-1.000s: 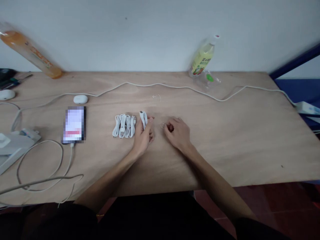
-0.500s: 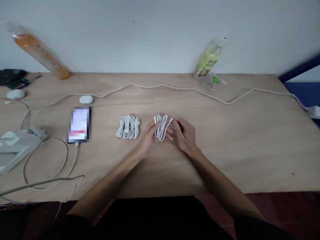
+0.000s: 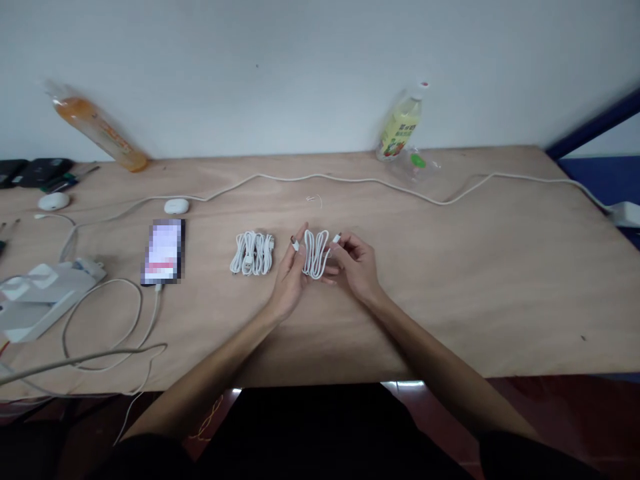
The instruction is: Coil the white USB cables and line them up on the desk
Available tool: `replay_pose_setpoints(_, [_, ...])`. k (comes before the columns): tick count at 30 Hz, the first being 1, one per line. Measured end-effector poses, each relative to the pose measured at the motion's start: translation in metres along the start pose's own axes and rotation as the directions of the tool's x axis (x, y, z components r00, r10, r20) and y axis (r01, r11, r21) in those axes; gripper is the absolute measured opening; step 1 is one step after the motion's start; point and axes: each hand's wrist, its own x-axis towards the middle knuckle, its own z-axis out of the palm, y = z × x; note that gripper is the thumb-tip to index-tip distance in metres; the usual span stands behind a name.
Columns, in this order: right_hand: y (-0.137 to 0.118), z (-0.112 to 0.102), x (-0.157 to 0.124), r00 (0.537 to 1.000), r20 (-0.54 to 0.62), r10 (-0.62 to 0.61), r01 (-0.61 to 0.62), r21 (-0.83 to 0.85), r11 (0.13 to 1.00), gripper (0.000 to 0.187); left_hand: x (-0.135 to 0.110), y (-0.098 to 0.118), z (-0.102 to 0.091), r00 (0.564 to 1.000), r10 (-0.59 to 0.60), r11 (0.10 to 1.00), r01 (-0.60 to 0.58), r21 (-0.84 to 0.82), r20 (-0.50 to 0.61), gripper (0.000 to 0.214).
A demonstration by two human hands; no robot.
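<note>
A white USB cable (image 3: 316, 255) folded into loops is held between my two hands over the table. My left hand (image 3: 290, 283) grips its left side, with the thumb on the loops and one plug standing out by the index finger. At the other side, the thumb and fingers of my right hand (image 3: 359, 267) pinch the cable's other end near its plug. Left of my hands lie several bundled white cables (image 3: 253, 253), placed side by side. Two thin pale twist-tie-like bits (image 3: 315, 199) lie beyond the held cable.
A phone (image 3: 164, 252) on a charging cord, a white earbud case (image 3: 177, 206) and a white power strip (image 3: 50, 290) are on the left. A long white cord (image 3: 365, 179) crosses the table. Behind it stand an orange drink bottle (image 3: 103, 133) and a yellow-green bottle (image 3: 400, 127).
My right hand has closed in on the cable's right end and now pinches it near the plug. The plug by my left hand has turned outward to the left. The view has shifted slightly.
</note>
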Motion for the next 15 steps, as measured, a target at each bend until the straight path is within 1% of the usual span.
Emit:
replay_pose_setpoints(3, [-0.003,0.003,-0.004,0.999,0.049,0.006,-0.008,0.028,1.000,0.041,-0.009,0.006,0.000,1.000,0.000,1.000,0.000,-0.004,0.008,0.085])
replay_pose_setpoints(5, [-0.006,0.005,-0.006,0.996,0.084,0.003,-0.006,0.035,0.999,0.040,-0.013,0.012,0.000,1.000,-0.007,1.000,0.007,0.007,-0.002,0.081])
replay_pose_setpoints(7, [-0.010,0.006,-0.007,0.994,0.109,-0.008,0.005,0.024,1.000,0.038,-0.015,0.018,-0.001,1.000,-0.018,1.000,0.019,0.011,-0.024,0.071])
replay_pose_setpoints(11, [-0.019,0.004,-0.007,0.983,0.178,-0.034,0.039,-0.023,0.999,0.034,-0.019,0.029,-0.002,0.996,-0.067,0.997,0.066,-0.033,-0.052,0.037])
replay_pose_setpoints(13, [-0.024,0.002,-0.007,0.971,0.240,-0.022,0.027,-0.018,0.999,0.032,-0.020,0.032,-0.003,0.994,-0.105,0.993,0.103,-0.063,-0.039,0.029])
replay_pose_setpoints(15, [-0.030,0.003,-0.008,0.954,0.299,0.008,-0.012,0.015,1.000,0.031,-0.022,0.033,-0.003,0.991,-0.131,0.989,0.129,-0.078,-0.025,0.029])
